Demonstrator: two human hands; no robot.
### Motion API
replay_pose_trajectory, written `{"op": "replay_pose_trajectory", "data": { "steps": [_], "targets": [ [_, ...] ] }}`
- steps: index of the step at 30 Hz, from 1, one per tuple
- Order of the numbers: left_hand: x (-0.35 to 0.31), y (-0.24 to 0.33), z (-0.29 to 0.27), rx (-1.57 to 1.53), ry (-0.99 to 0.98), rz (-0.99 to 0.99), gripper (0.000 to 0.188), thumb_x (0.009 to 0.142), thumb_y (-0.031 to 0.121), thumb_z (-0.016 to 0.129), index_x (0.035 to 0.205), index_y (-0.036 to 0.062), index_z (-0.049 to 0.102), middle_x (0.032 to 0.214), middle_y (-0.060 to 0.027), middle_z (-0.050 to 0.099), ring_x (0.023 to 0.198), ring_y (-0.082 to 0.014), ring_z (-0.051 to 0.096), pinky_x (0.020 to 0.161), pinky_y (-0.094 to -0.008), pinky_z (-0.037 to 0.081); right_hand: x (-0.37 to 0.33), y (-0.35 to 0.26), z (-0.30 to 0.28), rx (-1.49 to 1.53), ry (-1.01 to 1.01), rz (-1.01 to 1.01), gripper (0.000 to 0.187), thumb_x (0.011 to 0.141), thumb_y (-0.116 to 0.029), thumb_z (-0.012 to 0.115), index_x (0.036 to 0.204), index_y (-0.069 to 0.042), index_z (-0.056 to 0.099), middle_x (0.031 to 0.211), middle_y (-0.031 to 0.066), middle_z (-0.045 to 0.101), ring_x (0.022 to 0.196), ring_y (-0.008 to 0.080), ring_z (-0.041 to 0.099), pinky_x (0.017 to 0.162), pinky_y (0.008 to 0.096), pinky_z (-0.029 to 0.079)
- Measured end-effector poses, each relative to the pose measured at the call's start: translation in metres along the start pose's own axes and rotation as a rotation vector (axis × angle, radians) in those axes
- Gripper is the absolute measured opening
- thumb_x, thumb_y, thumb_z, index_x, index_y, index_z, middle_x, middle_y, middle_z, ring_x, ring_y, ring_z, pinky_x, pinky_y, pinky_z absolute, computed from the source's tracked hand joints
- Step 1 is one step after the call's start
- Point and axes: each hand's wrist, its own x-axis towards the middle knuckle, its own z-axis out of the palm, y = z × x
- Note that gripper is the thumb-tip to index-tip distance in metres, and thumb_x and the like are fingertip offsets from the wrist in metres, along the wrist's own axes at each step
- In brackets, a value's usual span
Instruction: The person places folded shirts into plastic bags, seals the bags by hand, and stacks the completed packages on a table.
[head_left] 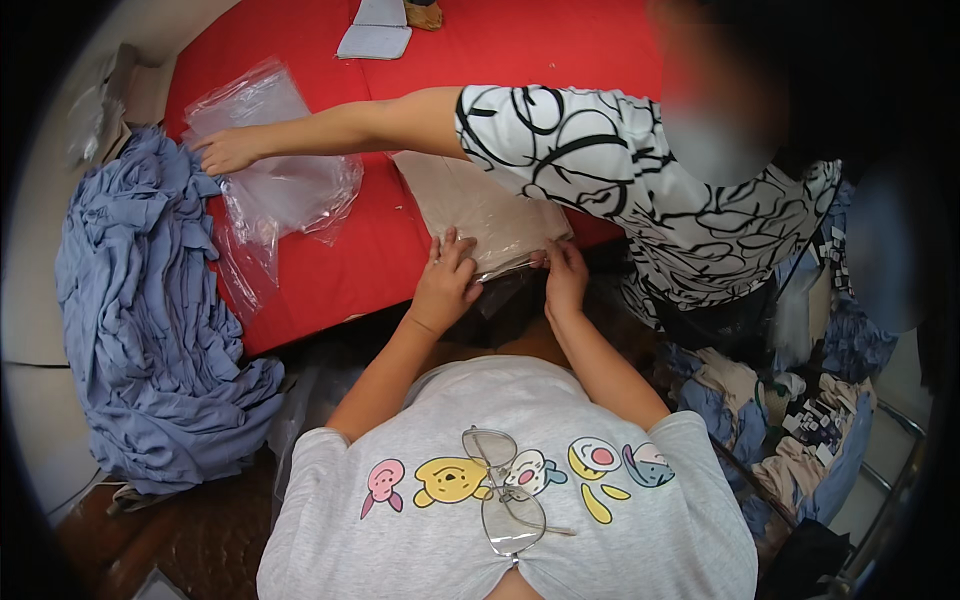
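Note:
A beige folded garment in a clear plastic bag (500,215) lies at the near edge of the red table. On its near left corner rests my left hand (447,288), fingers apart and slightly bent, with the thumb by the bag's edge. My right hand (565,278) pinches the near right edge of the bag between thumb and fingers. Part of the packet's far side is covered by another person's patterned sleeve (560,145).
The other person's hand (230,150) reaches across to clear plastic bags (290,190) on the red table (320,285). Blue cloth (160,320) is heaped at the left. An open notebook (375,40) lies at the far edge. Blue and beige garments (780,430) are piled at right.

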Motion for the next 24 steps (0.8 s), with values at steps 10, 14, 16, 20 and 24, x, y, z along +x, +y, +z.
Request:
{"op": "replay_pose_trajectory", "data": {
  "steps": [10,14,16,20,24],
  "targets": [
    [-0.003,0.019,-0.022,0.076,-0.045,0.018,0.039,0.079,0.02,0.087,0.109,0.0079,0.065,0.161,-0.015,0.049,0.162,-0.0422,0.031,0.129,-0.072,0.019,-0.023,0.012,-0.031,-0.417,0.062,-0.04,0.03,0.093,-0.015,0.087,0.104,-0.001,0.063,0.082,0.0025,0.067,0.076,0.0117,0.064,0.07,0.0276,0.052],
    [0.017,0.037,-0.004,0.064,-0.046,0.035,0.066,0.076,0.025,0.091,0.133,0.0097,0.064,0.165,-0.0142,0.045,0.162,-0.0395,0.03,0.13,-0.0711,0.015,-0.024,0.014,-0.047,-0.33,0.171,-0.127,0.03,0.091,-0.015,0.09,0.108,-0.004,0.067,0.093,0.0006,0.07,0.091,0.0095,0.065,0.08,0.0272,0.052],
    [0.032,0.041,0.002,0.067,-0.05,0.055,0.067,0.075,0.025,0.09,0.135,0.0098,0.063,0.165,-0.0145,0.045,0.162,-0.0395,0.031,0.13,-0.0708,0.016,-0.021,0.01,-0.046,-0.188,0.066,0.01,0.025,0.092,-0.016,0.088,0.107,-0.003,0.072,0.095,0.0006,0.073,0.095,0.0095,0.067,0.08,0.0273,0.051],
    [0.05,0.037,0.004,0.089,-0.083,0.069,0.069,0.075,0.023,0.09,0.137,0.0099,0.063,0.163,-0.0148,0.047,0.16,-0.0379,0.035,0.13,-0.0699,0.018,-0.014,0.017,-0.064,-0.137,-0.245,0.363,0.019,0.098,-0.02,0.082,0.109,-0.005,0.079,0.103,0.0028,0.079,0.096,0.0102,0.069,0.084,0.0275,0.05],
    [0.054,0.029,0.005,0.02,-0.064,0.011,0.065,0.076,0.02,0.09,0.135,0.0094,0.064,0.157,-0.0135,0.052,0.156,-0.0362,0.04,0.13,-0.0664,0.023,-0.026,0.03,-0.07,-0.133,-0.311,0.376,0.019,0.101,-0.022,0.079,0.106,-0.004,0.08,0.101,0.0057,0.081,0.093,0.0123,0.071,0.084,0.0277,0.051]
  ]
}}
